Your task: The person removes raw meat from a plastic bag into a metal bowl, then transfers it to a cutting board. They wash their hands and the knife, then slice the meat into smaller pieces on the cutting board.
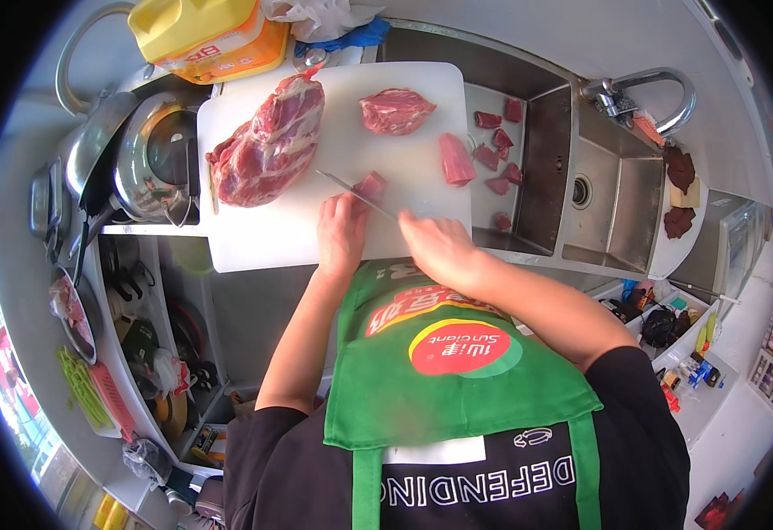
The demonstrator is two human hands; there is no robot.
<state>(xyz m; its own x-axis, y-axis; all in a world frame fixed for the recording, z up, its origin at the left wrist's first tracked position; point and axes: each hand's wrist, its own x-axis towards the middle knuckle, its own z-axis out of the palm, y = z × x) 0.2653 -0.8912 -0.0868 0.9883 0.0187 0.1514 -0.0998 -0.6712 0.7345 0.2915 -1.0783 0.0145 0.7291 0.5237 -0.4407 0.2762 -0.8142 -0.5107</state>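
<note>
My right hand (436, 245) grips a knife (359, 193), its blade pointing away to the left across a small chunk of raw meat (370, 187). Fingers of my left hand (340, 232) press on the near left side of that chunk. Both rest over the front part of a white cutting board (267, 242). A large raw joint of meat (267, 146) lies on the board's left side. Farther back is a medium piece of meat (398, 111), and a smaller block of meat (457, 160) sits by the right edge.
Right of the board, several meat cubes (486, 157) lie in a steel sink basin (545, 172). Beyond are a second basin (615, 179) and a chrome faucet (651, 86). A lidded steel pot (154, 159) stands at the left; a yellow jug (207, 40) is behind the board.
</note>
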